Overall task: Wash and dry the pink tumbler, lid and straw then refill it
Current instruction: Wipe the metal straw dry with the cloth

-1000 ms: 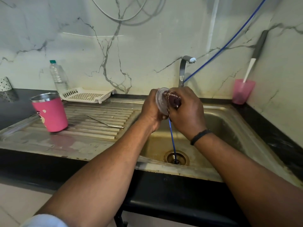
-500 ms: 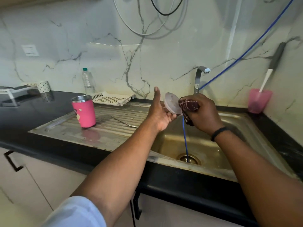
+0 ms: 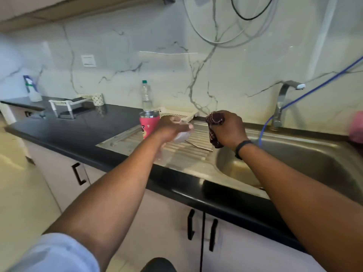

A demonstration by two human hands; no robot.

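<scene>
Left hand [image 3: 170, 128] is holding the clear lid [image 3: 181, 136] over the ribbed drainboard [image 3: 188, 152], fingers curled round it; the lid is motion-blurred so the exact grip is hard to read. Right hand [image 3: 227, 129] is gripping a dark maroon cloth [image 3: 214, 124] in a closed fist, cloth bunching out the top and hanging below the palm, above the drainboard's edge by the sink basin [image 3: 294, 163]. The hands are sitting near each other but apart, not touching.

Pink tumbler [image 3: 148, 123] is standing upright and uncovered on the drainboard, just beside and behind the left hand. Metal straw [image 3: 199, 145] is lying flat on the ribs under the lid. White perforated tray [image 3: 176, 115] is sitting behind the tumbler against the wall, with a clear water bottle [image 3: 146, 96] standing behind it. Tap [image 3: 282, 103] is standing behind the sink, a blue hose [image 3: 306, 93] running past it down into the basin. Black counter [image 3: 78, 130] is extending left.
</scene>
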